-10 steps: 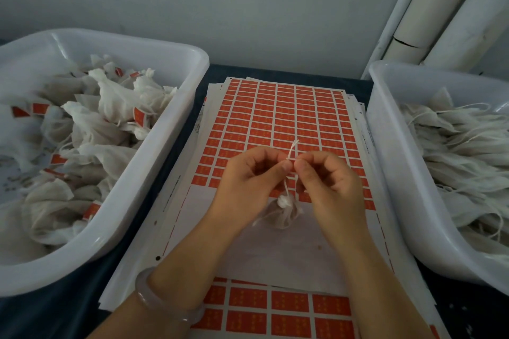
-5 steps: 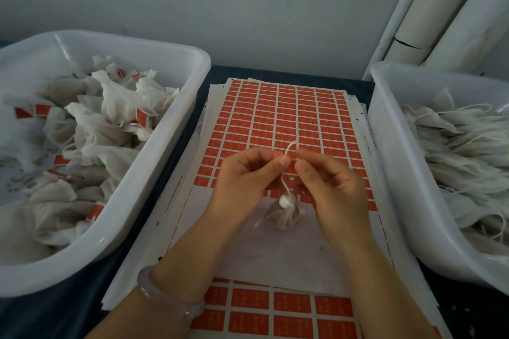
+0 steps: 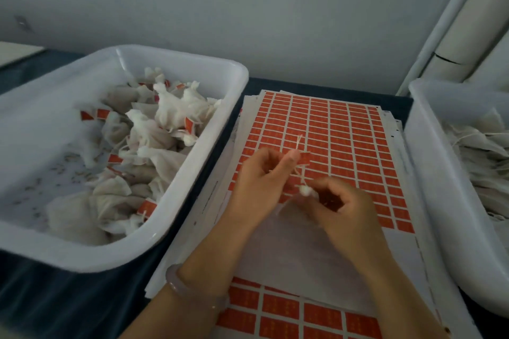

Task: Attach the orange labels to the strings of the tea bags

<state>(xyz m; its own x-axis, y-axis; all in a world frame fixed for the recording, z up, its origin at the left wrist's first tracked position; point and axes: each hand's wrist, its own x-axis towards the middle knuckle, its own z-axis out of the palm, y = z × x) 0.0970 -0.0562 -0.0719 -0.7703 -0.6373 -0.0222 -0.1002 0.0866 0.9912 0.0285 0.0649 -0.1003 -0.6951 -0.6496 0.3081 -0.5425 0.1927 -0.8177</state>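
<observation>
Left hand [image 3: 264, 173] pinches string [image 3: 299, 142] and orange label [image 3: 303, 158] above puckered white tea bag [image 3: 304, 190].

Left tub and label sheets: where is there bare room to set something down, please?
In the left tub the floor is bare along the left wall; labelled tea bags heap at its right. On the top label sheet, the peeled patch between remaining orange labels and the near sheet's rows is free. The right tub is crowded with unlabelled tea bags.
</observation>
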